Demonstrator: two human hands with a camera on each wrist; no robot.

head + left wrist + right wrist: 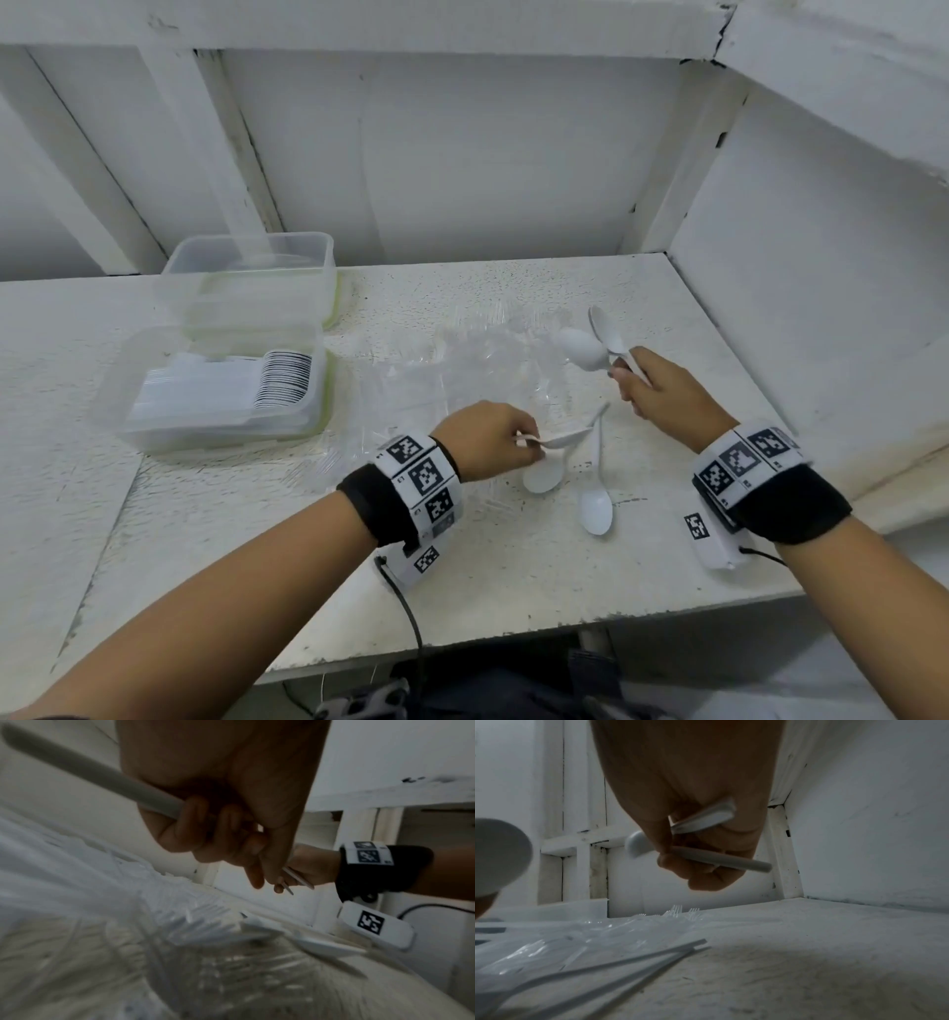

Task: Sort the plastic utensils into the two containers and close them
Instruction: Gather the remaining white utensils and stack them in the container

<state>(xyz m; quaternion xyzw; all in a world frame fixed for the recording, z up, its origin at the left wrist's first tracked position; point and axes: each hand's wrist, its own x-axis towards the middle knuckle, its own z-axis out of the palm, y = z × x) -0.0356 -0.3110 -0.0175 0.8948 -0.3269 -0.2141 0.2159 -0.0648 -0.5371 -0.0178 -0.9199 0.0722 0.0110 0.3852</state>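
My left hand grips one white plastic spoon by its handle just above the table. My right hand is raised at the right and holds two white spoons by their handles, bowls pointing up and left. Two more white spoons lie on the table between my hands. A heap of clear plastic forks lies in the middle. At the left, a clear container holds a row of stacked white spoons. A second clear container stands behind it with nothing visible inside.
The white table sits in a corner, with a wall behind and a side wall close on the right. Its front edge runs just below my wrists. A cable hangs from my left wrist band.
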